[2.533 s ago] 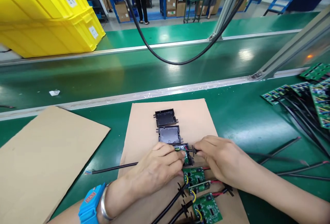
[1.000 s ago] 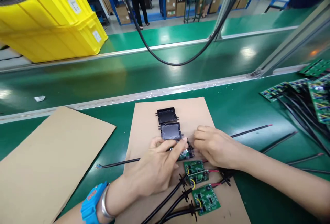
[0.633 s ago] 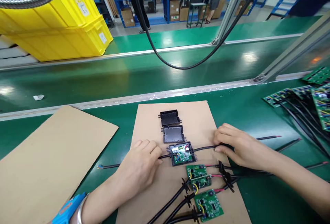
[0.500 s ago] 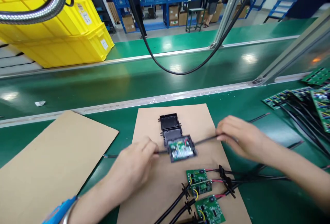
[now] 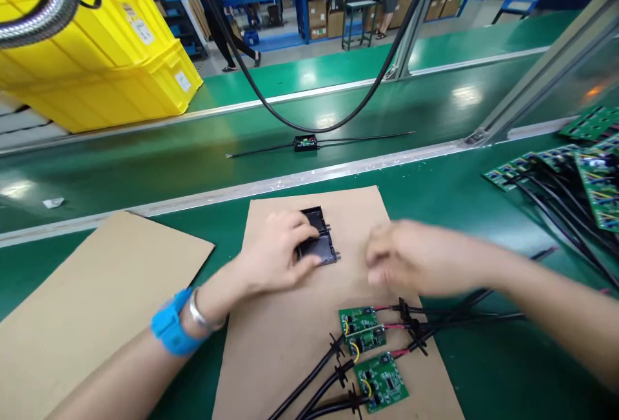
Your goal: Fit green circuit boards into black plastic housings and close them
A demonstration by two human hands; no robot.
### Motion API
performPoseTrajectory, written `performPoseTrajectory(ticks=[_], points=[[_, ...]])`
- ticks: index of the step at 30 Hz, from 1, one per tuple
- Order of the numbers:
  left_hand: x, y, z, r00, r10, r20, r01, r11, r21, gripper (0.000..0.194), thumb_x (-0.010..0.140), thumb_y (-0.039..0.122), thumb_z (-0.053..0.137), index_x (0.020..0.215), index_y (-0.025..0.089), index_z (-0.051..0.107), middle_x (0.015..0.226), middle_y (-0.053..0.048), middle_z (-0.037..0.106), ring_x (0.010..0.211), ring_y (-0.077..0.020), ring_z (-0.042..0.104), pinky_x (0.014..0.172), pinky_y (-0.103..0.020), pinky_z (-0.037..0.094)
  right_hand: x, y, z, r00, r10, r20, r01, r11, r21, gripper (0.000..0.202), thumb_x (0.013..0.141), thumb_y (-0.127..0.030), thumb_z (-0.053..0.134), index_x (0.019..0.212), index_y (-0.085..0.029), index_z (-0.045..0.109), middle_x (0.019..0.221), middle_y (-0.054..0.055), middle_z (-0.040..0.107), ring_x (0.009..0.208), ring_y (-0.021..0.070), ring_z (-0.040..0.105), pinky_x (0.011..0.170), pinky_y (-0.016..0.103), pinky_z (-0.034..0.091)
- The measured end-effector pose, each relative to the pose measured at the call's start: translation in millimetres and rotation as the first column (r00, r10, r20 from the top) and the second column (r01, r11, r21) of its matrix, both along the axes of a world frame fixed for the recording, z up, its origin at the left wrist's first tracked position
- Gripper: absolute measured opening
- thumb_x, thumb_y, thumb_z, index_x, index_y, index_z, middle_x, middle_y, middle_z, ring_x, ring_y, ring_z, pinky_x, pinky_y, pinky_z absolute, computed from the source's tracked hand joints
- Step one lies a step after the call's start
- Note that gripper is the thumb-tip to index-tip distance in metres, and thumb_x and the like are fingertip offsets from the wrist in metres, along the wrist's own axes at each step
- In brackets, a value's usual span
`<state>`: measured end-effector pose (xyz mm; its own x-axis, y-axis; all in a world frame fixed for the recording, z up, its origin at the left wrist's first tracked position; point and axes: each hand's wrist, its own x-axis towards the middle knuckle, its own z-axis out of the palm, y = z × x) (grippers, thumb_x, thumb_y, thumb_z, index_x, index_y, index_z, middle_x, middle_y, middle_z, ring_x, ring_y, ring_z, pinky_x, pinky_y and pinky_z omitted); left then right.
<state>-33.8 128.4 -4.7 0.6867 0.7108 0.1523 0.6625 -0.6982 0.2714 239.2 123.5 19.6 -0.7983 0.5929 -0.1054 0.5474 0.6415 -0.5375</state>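
Observation:
Two black plastic cases lie end to end on the brown cardboard sheet. My left hand is at their left side, its fingers curved over the edges of the nearer case. To the right, my right hand hovers above the cardboard, blurred, its fingers drawn together; what they hold, if anything, is hidden. Below my hands lie several green circuit boards with black cables. Beyond the metal rail, a cased board with a cable on each side rests on the green belt.
At the upper left are stacked yellow bins. Another cardboard sheet lies at left. Piled boards and cables are at the right. A black cable hangs over the belt. People stand and walk near blue shelves.
The cased board has left my hands and now lies on the belt beyond the rail. My left hand has moved to the black cases, and my right hand has shifted left.

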Motion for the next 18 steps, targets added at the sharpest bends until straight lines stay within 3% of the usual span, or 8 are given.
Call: performPoseTrajectory(ticks=[2,5,7,9,12,14,16,18], points=[[1.1,-34.3,-11.2,0.999,-0.017,0.029,0.018,1.0,-0.017,0.019,0.09,0.028,0.054,0.099,0.018,0.068,0.099,-0.009,0.062,0.093,-0.0234,0.056,0.084,-0.043,0.045,-5.5,-41.1,-9.5,0.999,-0.017,0.04,0.019,0.998,-0.051,0.012,0.087,-0.026,0.062,0.077,-0.019,0.06,0.082,0.003,0.062,0.083,0.0183,0.058,0.073,0.031,0.046],[2.8,-65.8,-17.0,0.993,0.025,0.115,-0.022,0.999,-0.027,0.018,0.093,0.022,0.051,0.104,0.018,0.065,0.099,-0.008,0.063,0.092,-0.0219,0.056,0.082,-0.039,0.046,-13.5,-66.9,-17.0,0.996,-0.082,0.029,0.083,0.994,-0.064,0.014,0.086,-0.012,0.056,0.074,-0.018,0.052,0.082,0.003,0.06,0.082,0.0177,0.055,0.071,0.029,0.044],[6.3,-78.3,-10.4,0.971,0.089,0.222,-0.072,0.994,-0.082,0.024,0.091,0.028,0.057,0.112,0.018,0.061,0.105,-0.009,0.063,0.096,-0.0227,0.057,0.083,-0.039,0.048,-16.4,-70.0,-16.1,0.994,-0.105,-0.019,0.104,0.993,-0.05,0.016,0.087,-0.008,0.05,0.076,-0.019,0.047,0.082,0.003,0.058,0.079,0.017,0.053,0.069,0.029,0.042],[12.3,-87.9,2.1,0.941,0.158,0.299,-0.088,0.968,-0.233,0.035,0.087,0.038,0.063,0.116,0.019,0.058,0.105,-0.009,0.064,0.093,-0.0214,0.059,0.078,-0.035,0.05,-17.1,-70.8,-12.3,0.983,-0.157,-0.09,0.157,0.988,-0.005,0.016,0.089,-0.008,0.045,0.079,-0.02,0.044,0.082,0.003,0.056,0.077,0.0169,0.052,0.068,0.029,0.041],[22.7,-97.2,19.7,0.937,0.244,0.252,-0.106,0.882,-0.459,0.022,0.09,0.037,0.056,0.101,0.019,0.06,0.078,-0.001,0.065,0.064,-0.0142,0.059,0.056,-0.025,0.046,-20.0,-73.1,-6.5,0.95,-0.236,-0.202,0.244,0.97,0.013,0.011,0.093,-0.012,0.041,0.086,-0.02,0.043,0.081,0.001,0.055,0.072,0.0152,0.052,0.064,0.028,0.041],[27.7,-98.4,24.8,0.935,0.311,0.168,-0.198,0.854,-0.481,0.019,0.092,0.031,0.047,0.083,0.02,0.059,0.056,0.004,0.054,0.046,-0.0113,0.048,0.045,-0.023,0.034,-29.0,-74.7,-4.2,0.933,-0.279,-0.225,0.288,0.958,0.005,0.008,0.092,-0.013,0.042,0.095,-0.02,0.043,0.078,0.0,0.056,0.066,0.0141,0.052,0.06,0.027,0.041],[29.9,-95.7,24.7,0.919,0.381,0.104,-0.298,0.842,-0.449,0.022,0.091,0.03,0.046,0.073,0.02,0.054,0.048,0.006,0.046,0.041,-0.0109,0.041,0.041,-0.024,0.028,-45.8,-76.3,-2.5,0.933,-0.302,-0.194,0.327,0.938,0.115,0.014,0.089,-0.009,0.043,0.099,-0.018,0.046,0.078,0.002,0.058,0.066,0.0162,0.055,0.06,0.028,0.043],[29.3,-90.7,21.6,0.895,0.433,0.11,-0.353,0.836,-0.421,0.016,0.087,0.025,0.048,0.074,0.02,0.054,0.051,0.004,0.052,0.044,-0.0119,0.045,0.043,-0.024,0.03,-66.9,-77.3,-0.7,0.953,-0.283,-0.11,0.304,0.881,0.362,0.017,0.085,-0.005,0.043,0.094,-0.017,0.05,0.079,0.007,0.059,0.071,0.0217,0.057,0.064,0.034,0.045]])
